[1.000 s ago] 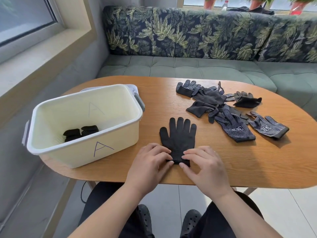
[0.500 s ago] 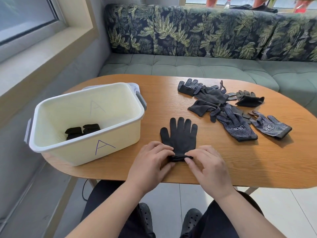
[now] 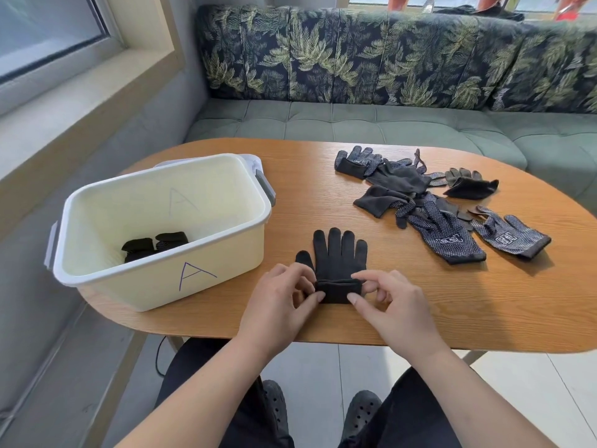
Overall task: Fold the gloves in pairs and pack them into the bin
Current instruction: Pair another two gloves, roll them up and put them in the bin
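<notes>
Head view looks down on a wooden surface (image 3: 484,302), with a cream bin (image 3: 129,286) marked with a purple letter A standing at its left end. Inside the bin, against the near wall, lies a folded black bundle (image 3: 155,245) of gloves. Just right of the bin, near the surface's near edge, your left hand (image 3: 281,305) pinches the left end of the turned-over cuff of a black glove (image 3: 339,257), thumb on the near side and fingers curled over the far side. The glove lies flat, its fingers pointing to the far side; whether a second one lies beneath it cannot be told. Your right hand (image 3: 391,305) pinches the cuff's right end in the same way. Farther right and toward the far side, a loose pile of gloves (image 3: 416,192) mixes plain dark ones with dotted ones. At the pile's right end, one dotted glove (image 3: 510,236) lies flat, its cuff toward the near right.
</notes>
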Motion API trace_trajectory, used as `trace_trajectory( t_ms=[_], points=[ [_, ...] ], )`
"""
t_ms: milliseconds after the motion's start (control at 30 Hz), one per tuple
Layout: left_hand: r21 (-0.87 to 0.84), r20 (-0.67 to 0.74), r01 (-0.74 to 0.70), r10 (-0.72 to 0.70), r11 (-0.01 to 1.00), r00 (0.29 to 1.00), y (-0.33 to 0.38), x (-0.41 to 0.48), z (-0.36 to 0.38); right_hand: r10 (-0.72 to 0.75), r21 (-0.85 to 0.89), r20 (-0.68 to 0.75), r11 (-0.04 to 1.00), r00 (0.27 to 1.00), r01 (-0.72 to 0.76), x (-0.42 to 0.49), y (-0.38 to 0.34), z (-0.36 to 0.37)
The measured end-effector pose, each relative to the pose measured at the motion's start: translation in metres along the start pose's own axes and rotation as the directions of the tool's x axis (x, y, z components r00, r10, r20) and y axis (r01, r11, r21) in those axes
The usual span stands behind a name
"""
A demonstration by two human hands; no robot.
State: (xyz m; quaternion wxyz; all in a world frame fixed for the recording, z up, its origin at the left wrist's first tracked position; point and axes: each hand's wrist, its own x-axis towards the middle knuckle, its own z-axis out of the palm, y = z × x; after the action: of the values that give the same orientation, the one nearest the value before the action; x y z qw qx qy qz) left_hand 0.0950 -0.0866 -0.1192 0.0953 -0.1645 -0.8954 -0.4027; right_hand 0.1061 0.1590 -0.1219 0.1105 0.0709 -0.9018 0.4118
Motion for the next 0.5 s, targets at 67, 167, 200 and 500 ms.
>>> trace_trajectory(
  t_ms=[67, 167, 200, 500],
  points=[
    [0.036, 0.002, -0.015, 0.015, 0.999, 1.000, -0.001, 0.002, 0.001, -0.021, 0.008, -0.004, 1.000, 1.000, 0.021, 0.000, -0.002, 0.000],
    [0.099, 0.000, -0.088, 0.088, 0.991, 0.996, -0.003, 0.003, 0.002, -0.035, 0.006, -0.027, 0.999, 0.999, 0.035, 0.000, 0.000, -0.001],
    [0.126, -0.003, -0.119, 0.120, 0.985, 0.993, -0.004, 0.003, 0.003, -0.056, -0.019, -0.035, 0.998, 0.998, 0.055, -0.001, 0.001, -0.001],
    [0.295, -0.028, -0.261, 0.282, 0.919, 0.959, -0.011, 0.000, 0.012, -0.324, -0.346, -0.155, 0.902, 0.933, 0.256, -0.008, 0.006, 0.011]
  ],
)
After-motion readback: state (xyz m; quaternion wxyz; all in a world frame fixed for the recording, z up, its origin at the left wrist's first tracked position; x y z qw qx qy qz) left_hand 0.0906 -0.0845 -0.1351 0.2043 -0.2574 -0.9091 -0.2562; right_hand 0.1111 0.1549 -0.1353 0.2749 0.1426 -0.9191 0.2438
